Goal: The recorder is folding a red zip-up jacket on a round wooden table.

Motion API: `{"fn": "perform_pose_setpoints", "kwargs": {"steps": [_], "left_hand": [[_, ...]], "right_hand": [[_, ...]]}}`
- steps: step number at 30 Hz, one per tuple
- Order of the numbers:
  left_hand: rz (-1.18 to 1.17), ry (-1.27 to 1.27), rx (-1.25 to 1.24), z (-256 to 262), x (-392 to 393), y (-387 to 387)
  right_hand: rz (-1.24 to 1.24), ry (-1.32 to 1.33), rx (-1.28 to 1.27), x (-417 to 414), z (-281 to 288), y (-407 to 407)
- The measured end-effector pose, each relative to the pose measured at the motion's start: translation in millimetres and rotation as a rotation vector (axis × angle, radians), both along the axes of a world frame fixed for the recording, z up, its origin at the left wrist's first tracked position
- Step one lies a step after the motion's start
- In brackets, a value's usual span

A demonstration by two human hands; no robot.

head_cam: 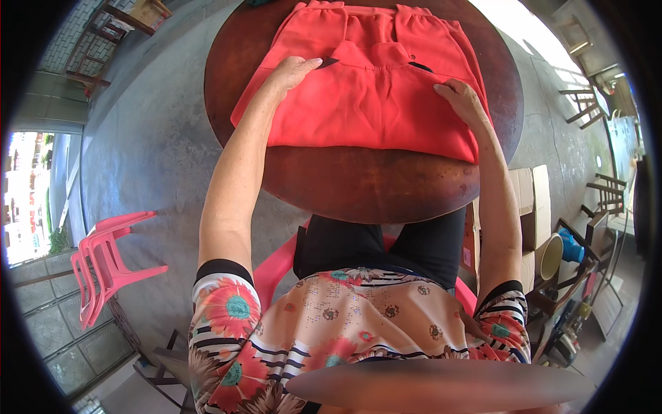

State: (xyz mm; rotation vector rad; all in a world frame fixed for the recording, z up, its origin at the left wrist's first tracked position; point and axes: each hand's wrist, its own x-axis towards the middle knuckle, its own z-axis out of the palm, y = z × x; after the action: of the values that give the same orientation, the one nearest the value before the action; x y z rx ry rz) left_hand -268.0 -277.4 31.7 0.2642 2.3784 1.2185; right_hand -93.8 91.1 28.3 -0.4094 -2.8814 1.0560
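Note:
A red long-sleeved garment (362,114), partly folded, lies on a round brown table (382,181). Its lower part is doubled up over the rest, and the cuffs point to the table's far side. My left hand (294,71) rests at the upper left of the folded part, thumb and fingers close together beside a small dark patch. On the right side, my right hand (457,95) touches the same layer with its fingers bent. A second dark patch shows near the garment's middle right. Whether either hand pinches the cloth is not clear.
Stacked pink plastic chairs (111,259) stand on the floor at the left. Open cardboard boxes (532,207) are close to the table's right side, near a beige bucket (549,257) and a blue container (571,246). Wooden chairs (607,194) stand further right.

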Motion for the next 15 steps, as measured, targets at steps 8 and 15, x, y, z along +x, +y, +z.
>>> {"fn": "perform_pose_setpoints", "kwargs": {"steps": [8,15], "left_hand": [[-0.090,0.355,-0.156,-28.2,3.2,11.2],[0.008,0.477,-0.261,3.5,37.7,25.1]], "right_hand": [[0.058,0.116,0.227,-20.7,-8.8,-28.2],[0.040,0.151,0.136,-16.3,-5.9,-19.0]]}}
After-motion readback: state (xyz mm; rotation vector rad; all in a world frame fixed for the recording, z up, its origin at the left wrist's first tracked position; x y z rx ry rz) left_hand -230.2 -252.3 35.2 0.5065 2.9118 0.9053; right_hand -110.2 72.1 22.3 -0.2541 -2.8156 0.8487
